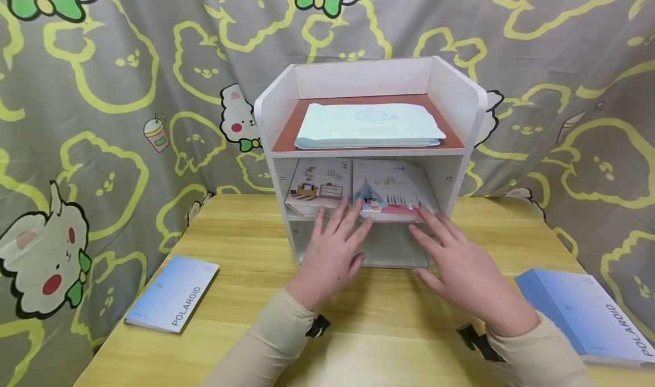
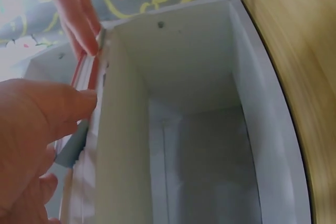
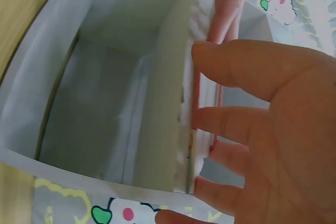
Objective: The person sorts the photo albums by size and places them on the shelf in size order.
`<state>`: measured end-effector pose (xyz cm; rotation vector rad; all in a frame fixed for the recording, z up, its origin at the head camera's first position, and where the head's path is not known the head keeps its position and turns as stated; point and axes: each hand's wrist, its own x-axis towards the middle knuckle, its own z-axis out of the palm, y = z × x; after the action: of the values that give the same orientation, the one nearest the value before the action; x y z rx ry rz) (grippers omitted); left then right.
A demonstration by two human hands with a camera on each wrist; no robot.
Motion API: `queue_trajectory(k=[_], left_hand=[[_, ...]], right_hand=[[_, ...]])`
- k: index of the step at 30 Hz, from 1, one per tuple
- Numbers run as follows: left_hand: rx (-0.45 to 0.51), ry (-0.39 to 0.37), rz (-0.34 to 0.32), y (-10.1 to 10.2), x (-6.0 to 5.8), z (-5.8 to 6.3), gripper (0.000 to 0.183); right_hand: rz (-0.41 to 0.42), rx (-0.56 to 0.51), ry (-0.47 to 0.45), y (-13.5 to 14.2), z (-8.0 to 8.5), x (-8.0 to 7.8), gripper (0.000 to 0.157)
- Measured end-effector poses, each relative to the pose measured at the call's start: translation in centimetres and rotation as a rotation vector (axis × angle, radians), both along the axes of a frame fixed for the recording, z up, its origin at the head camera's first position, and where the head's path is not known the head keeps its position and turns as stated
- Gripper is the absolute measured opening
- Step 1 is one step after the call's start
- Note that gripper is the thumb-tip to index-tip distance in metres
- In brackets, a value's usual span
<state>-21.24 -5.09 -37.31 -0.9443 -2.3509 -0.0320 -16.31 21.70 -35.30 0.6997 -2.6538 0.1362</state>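
Note:
A small white shelf unit stands on the wooden table. On its middle shelf lie a left illustrated book with a room drawing and a right illustrated book with a blue tent, side by side. My left hand reaches to their front edges near the seam, fingers spread and extended. At the front right corner of the right book, my right hand has its fingertips at the edge, fingers loosely extended. In the right wrist view, the fingers meet the red-edged book side. Neither hand is curled round anything.
A pale pack with a whale drawing lies on the brown top shelf. A thin blue-white Polaroid box lies on the left of the table, a thicker Polaroid box on the right. A patterned curtain hangs behind.

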Motion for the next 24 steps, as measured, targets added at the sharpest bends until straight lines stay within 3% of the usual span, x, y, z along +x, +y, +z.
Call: queue_trajectory(k=[10, 17, 24], left_hand=[[0.010, -0.003, 0.096, 0.8, -0.1, -0.5, 0.076], [0.025, 0.006, 0.104, 1.2, -0.1, -0.7, 0.075], [0.031, -0.027, 0.090, 0.8, 0.2, -0.9, 0.078]], right_hand=[[-0.016, 0.014, 0.036, -0.3, -1.2, -1.0, 0.082], [0.000, -0.009, 0.084, -0.4, -1.5, -1.1, 0.080], [0.012, -0.035, 0.032, -0.7, -0.8, -0.4, 0.081]])
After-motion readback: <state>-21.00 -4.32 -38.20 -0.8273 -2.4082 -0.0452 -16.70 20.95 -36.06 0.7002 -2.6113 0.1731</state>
